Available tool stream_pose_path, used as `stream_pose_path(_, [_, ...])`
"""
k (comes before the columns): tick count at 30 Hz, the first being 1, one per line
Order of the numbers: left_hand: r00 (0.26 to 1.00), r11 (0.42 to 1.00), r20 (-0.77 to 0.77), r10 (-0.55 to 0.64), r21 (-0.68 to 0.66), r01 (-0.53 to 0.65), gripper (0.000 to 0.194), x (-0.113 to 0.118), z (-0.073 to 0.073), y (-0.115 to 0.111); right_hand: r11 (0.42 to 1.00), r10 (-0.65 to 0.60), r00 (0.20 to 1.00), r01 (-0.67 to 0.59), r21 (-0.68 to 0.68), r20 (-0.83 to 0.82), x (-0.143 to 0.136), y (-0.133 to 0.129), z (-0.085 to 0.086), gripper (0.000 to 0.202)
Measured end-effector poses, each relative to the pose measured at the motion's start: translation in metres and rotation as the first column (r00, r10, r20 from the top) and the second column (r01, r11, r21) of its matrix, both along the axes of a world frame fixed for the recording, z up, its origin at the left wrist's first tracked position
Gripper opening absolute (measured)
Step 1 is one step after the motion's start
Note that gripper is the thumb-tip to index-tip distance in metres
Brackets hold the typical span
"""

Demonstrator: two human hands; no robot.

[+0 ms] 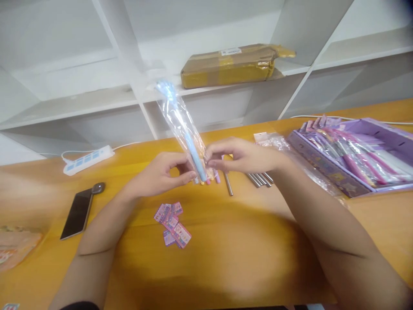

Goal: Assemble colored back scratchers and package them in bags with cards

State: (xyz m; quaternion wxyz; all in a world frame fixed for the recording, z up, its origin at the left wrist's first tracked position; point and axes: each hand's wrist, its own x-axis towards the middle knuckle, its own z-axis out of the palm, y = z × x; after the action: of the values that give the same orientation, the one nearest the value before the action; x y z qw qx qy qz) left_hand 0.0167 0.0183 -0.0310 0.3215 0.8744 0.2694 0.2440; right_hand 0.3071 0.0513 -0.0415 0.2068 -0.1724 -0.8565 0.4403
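Observation:
A clear plastic bag [192, 129] holds a light-blue stick [192, 153], like a pen or wand, with a shiny pale-blue head at its far end. The bag tilts up and away from me above the table. My left hand [166, 174] pinches its lower left side between thumb and fingers. On the opposite edge, my right hand [234, 156] is closed on the plastic near the stick's lower end. Partly hidden behind the bag lie several coloured sticks [217, 176]. Small pink and purple printed cards [173, 224] are piled on the table nearer to me.
Silver metal tubes [260, 179] and clear bags [274, 141] lie on the right, beside a purple box [335, 170] of wrapped sticks. At left are a phone [77, 214] and a power strip [89, 160]. A taped carton [230, 66] rests on the shelf behind.

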Motion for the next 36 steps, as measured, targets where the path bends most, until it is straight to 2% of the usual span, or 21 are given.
stream_pose_path(2, [0.998,0.999,-0.05,-0.038,0.023,0.039,0.02,0.001,0.001,0.0,0.99,-0.032,0.996,0.019,-0.137,-0.088,-0.002,0.005,-0.008,0.025])
stream_pose_path(4, [0.993,0.996,-0.092,-0.072,0.046,0.077,0.022,0.003,0.0,0.0,0.974,-0.061,0.981,0.018,-0.226,-0.185,-0.006,0.011,-0.015,0.033])
stream_pose_path(8, [0.978,0.989,-0.162,-0.13,0.053,0.14,0.025,0.007,-0.004,0.003,0.967,-0.187,0.93,0.118,-0.225,-0.316,-0.015,0.017,-0.023,0.036])
stream_pose_path(11, [0.97,0.993,-0.223,-0.093,0.053,0.107,0.022,0.006,-0.007,0.006,0.953,-0.214,0.951,0.152,-0.26,-0.225,-0.021,0.015,-0.026,0.036])
stream_pose_path(14, [0.982,0.988,-0.154,0.107,0.123,-0.089,0.026,0.003,-0.011,0.012,0.945,-0.155,0.986,0.132,-0.301,-0.056,-0.026,0.011,-0.03,0.035])
stream_pose_path(16, [0.963,0.952,-0.005,0.271,0.147,-0.267,0.027,0.0,-0.014,0.016,0.953,-0.144,0.989,0.151,-0.263,0.046,-0.031,0.008,-0.032,0.035])
stream_pose_path(18, [0.916,0.917,0.152,0.371,0.098,-0.387,0.027,-0.002,-0.017,0.02,0.975,-0.137,0.982,0.156,-0.157,0.13,-0.037,0.005,-0.032,0.035])
stream_pose_path(21, [0.854,0.905,0.334,0.398,0.013,-0.426,0.036,-0.003,-0.021,0.025,0.989,-0.141,0.955,0.123,0.083,0.26,-0.048,0.002,-0.03,0.035])
stream_pose_path(23, [0.825,0.9,0.419,0.379,0.039,-0.433,0.038,-0.004,-0.024,0.028,0.978,-0.155,0.912,0.089,0.187,0.379,-0.053,0.0,-0.029,0.032])
stream_pose_path(26, [0.82,0.886,0.463,0.338,0.139,-0.443,0.03,-0.004,-0.027,0.03,0.974,-0.165,0.847,0.06,0.218,0.505,-0.056,-0.004,-0.029,0.026])
stream_pose_path(28, [0.827,0.872,0.458,0.326,0.193,-0.45,0.027,-0.004,-0.028,0.031,0.963,-0.215,0.793,0.076,0.257,0.57,-0.055,-0.011,-0.029,0.034])
stream_pose_path(30, [0.833,0.858,0.454,0.316,0.238,-0.455,0.027,-0.005,-0.028,0.03,0.933,-0.32,0.682,0.107,0.343,0.658,-0.053,-0.026,-0.027,0.046])
stream_pose_path(32, [0.846,0.851,0.442,0.299,0.277,-0.446,0.023,-0.005,-0.027,0.029,0.902,-0.4,0.573,0.111,0.417,0.715,-0.052,-0.044,-0.023,0.043])
stream_pose_path(34, [0.855,0.843,0.428,0.291,0.308,-0.441,0.016,-0.006,-0.026,0.028,0.914,-0.335,0.552,-0.008,0.407,0.764,-0.054,-0.063,-0.018,0.032])
stream_pose_path(36, [0.858,0.837,0.418,0.299,0.316,-0.446,0.012,-0.006,-0.024,0.027,0.929,-0.14,0.59,-0.2,0.312,0.795,-0.061,-0.079,-0.016,0.03])
